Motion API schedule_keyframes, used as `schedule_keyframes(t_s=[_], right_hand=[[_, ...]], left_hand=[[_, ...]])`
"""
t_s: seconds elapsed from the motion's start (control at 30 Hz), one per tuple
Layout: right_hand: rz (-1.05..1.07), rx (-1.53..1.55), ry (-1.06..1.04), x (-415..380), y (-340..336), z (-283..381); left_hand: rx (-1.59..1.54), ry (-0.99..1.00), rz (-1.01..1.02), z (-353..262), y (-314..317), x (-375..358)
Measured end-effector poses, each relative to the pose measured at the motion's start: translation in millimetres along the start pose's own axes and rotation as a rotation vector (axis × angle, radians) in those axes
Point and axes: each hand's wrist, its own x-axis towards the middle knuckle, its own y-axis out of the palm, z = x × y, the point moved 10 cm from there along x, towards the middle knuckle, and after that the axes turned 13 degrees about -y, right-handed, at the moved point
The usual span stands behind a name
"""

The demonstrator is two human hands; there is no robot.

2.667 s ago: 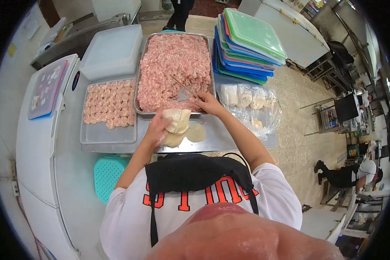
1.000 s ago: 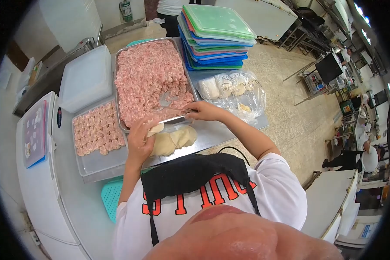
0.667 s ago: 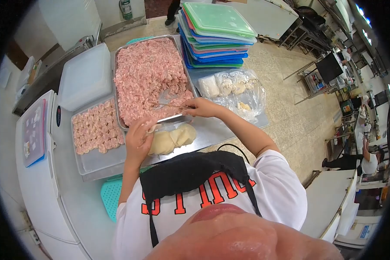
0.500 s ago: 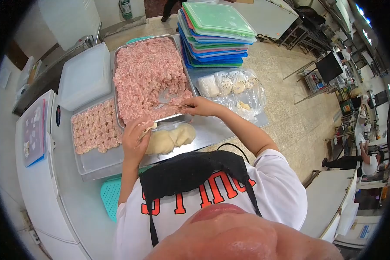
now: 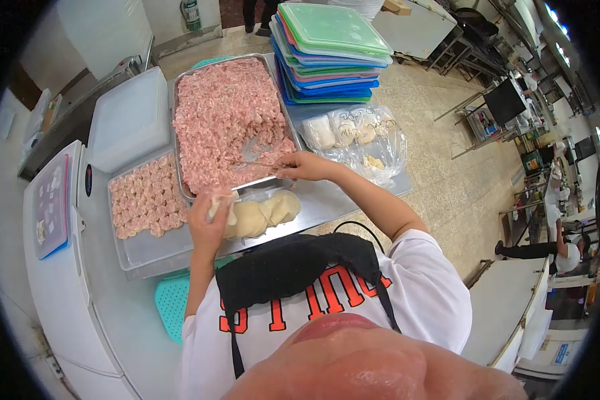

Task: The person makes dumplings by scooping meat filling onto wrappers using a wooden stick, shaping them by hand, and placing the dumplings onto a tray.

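Observation:
My left hand (image 5: pixel 205 225) is at the near edge of the metal tray, thumb and fingers closed on a pale dough wrapper (image 5: pixel 224 205). In my right hand (image 5: pixel 309 165) is a thin stick-like tool (image 5: pixel 255 163), its far end over the pink minced meat (image 5: pixel 227 100) heaped in the metal tray (image 5: pixel 291 123). Stacks of round dough wrappers (image 5: pixel 247 220) lie on the table just right of my left hand. To the left, filled dumplings (image 5: pixel 147 197) sit in close rows on a plastic tray (image 5: pixel 137 251).
A stack of coloured lids (image 5: pixel 333 57) stands behind the meat tray at the right. Bagged wrappers (image 5: pixel 353 133) lie on the table's right side. White plastic trays (image 5: pixel 130 120) are piled at the left, beside a white freezer (image 5: pixel 67 280). Another person (image 5: pixel 567 255) stands far right.
The wrapper in my left hand has tilted up and shows more. My right hand has hardly moved; the tool has shifted slightly. At the back, a person's legs have moved further into view.

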Motion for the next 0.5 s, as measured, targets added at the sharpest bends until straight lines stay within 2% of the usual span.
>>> schedule_keyframes(t_s=[0.03, 0.1, 0.13, 0.2, 0.23, 0.3, 0.33, 0.4, 0.43, 0.5], right_hand=[[-0.032, -0.001, -0.024, 1, -2, 2], [-0.066, -0.001, -0.047, 2, -3, 3], [-0.052, -0.007, -0.035, 2, -3, 1], [-0.041, -0.012, -0.023, 3, -3, 3], [-0.04, -0.009, -0.018, 2, -4, 7], [-0.036, -0.004, -0.011, 1, -5, 9], [-0.047, -0.004, -0.022, 1, -7, 9], [-0.037, 0.009, -0.027, 0, -6, 7], [-0.07, -0.018, -0.008, 0, -12, 5], [-0.075, -0.015, 0.017, -1, -13, 1]], left_hand=[[0.001, -0.001, 0.003, 8, 2, 0], [-0.408, -0.398, 0.043, 64, 9, 3], [-0.406, -0.398, 0.045, 67, 11, 3], [-1.175, -0.713, 0.091, 92, 34, -7], [-1.175, -0.714, 0.094, 94, 37, -8], [-0.888, -0.557, 0.197, 79, 39, -6], [-0.889, -0.563, 0.193, 78, 37, -6], [-0.201, -0.165, 0.248, 38, 28, 0], [-0.199, -0.192, 0.24, 37, 27, 1], [0.107, 0.03, 0.152, 13, 25, -2]])
